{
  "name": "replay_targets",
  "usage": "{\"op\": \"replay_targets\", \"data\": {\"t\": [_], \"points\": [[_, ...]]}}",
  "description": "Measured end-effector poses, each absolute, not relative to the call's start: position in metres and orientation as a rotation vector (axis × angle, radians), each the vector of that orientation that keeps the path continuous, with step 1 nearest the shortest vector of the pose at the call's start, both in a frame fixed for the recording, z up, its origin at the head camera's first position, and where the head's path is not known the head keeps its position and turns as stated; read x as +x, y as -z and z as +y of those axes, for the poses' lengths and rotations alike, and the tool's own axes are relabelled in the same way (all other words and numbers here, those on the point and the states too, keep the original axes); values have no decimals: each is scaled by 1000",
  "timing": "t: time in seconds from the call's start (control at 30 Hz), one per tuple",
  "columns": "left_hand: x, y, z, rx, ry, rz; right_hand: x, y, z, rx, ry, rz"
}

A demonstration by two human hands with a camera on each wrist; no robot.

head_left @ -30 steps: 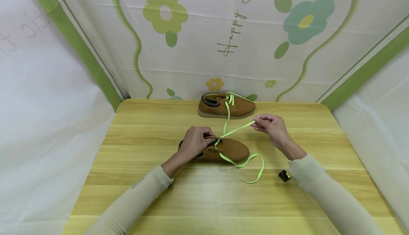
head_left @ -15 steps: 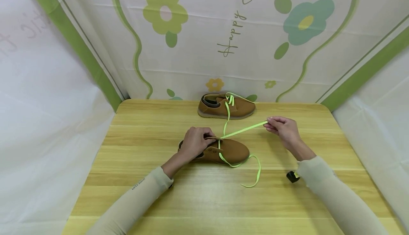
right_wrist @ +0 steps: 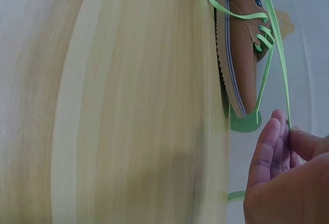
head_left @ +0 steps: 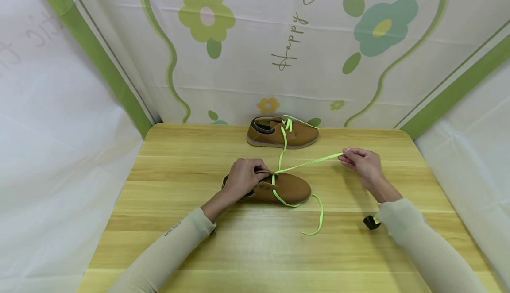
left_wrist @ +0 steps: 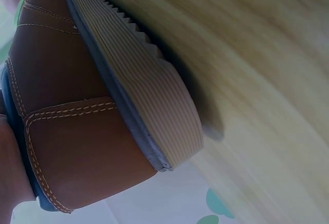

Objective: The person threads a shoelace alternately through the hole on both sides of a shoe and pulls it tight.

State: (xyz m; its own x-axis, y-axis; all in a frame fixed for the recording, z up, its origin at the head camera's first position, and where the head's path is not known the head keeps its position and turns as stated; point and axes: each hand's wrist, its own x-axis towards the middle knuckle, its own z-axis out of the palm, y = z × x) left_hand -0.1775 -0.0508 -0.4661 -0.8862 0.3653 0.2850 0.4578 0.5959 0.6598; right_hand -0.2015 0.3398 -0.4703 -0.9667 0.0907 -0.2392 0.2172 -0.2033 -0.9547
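In the head view a brown lace-up shoe [head_left: 292,187] stands mid-table with its toe to the right. My left hand [head_left: 244,179] pinches the raised eyelet flap at its opening. Off to the right, my right hand [head_left: 363,165] pinches a neon-green shoelace [head_left: 308,163] between thumb and fingers, stretched taut from the shoe's far flap. The lace's other part [head_left: 321,213] curls loosely round the toe onto the table. The left wrist view shows the shoe's stitched heel [left_wrist: 82,152] and ribbed sole [left_wrist: 149,95]; the left fingers are mostly hidden there.
Behind, by the patterned backdrop [head_left: 239,71], stands a matching brown shoe [head_left: 303,136] with green laces through its eyelets. One of its lace ends [head_left: 283,147] trails toward the nearer shoe. Under both arms lies the wooden table [head_left: 255,248].
My right hand has moved right, drawing the shoelace out longer and straighter. The loose part by the toe has shifted slightly and its curve has narrowed. My left hand stays on the flap.
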Motion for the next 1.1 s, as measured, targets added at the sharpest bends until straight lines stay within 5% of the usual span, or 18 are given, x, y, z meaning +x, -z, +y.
{"op": "replay_targets", "data": {"t": [1.1], "points": [[-178,465,-51,-678,1167,-2717,-189,469,370,551,2395,1947]]}}
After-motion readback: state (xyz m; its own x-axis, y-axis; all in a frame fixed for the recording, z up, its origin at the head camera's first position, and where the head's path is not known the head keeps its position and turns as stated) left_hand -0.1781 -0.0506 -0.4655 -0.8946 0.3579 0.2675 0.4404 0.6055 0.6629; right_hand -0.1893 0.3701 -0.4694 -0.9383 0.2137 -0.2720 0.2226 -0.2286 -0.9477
